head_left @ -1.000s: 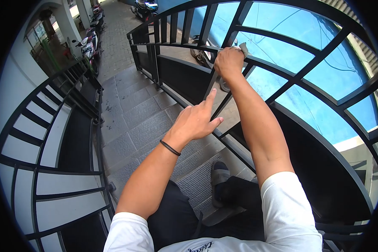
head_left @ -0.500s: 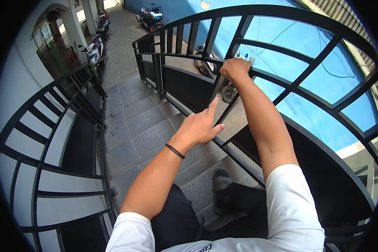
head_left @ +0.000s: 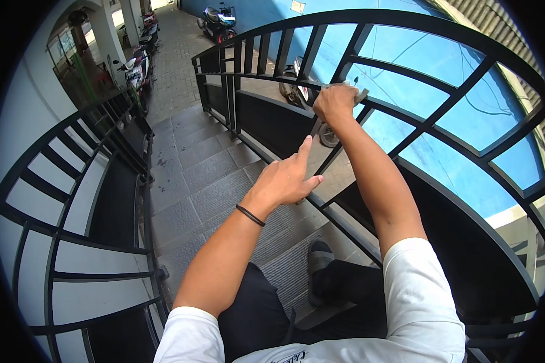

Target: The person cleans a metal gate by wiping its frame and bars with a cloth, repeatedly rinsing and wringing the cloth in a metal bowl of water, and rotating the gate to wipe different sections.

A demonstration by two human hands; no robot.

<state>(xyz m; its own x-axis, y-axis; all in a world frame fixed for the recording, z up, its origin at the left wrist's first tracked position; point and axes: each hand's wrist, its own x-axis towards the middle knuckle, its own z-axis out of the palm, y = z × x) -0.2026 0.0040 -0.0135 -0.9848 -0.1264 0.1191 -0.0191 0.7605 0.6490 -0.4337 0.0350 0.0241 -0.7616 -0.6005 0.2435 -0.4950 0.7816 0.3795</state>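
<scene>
My right hand (head_left: 336, 101) is closed around a greyish cloth (head_left: 361, 95), whose edge sticks out past the fingers. It presses on the middle bar of the black metal railing (head_left: 399, 108), where an upright crosses. Lower and to the left, my left hand (head_left: 284, 177) hangs over the stairs beside the railing's dark panel, with index finger and thumb stretched out and apart. Nothing shows in it, though its other fingers are partly hidden. A black band (head_left: 250, 215) circles the left wrist.
Grey stone steps (head_left: 206, 163) lead down to a paved lane (head_left: 174, 60). A second black railing (head_left: 57, 236) runs along the left. Parked motorcycles (head_left: 136, 75) line the lane, with another (head_left: 219, 23) by the blue wall (head_left: 442, 157). My sandalled foot (head_left: 320, 260) is on a step.
Since a second ago the view has shifted slightly, so the railing sits lower. My right hand has slid a little left along the bar in the last half second. My left hand keeps its pose.
</scene>
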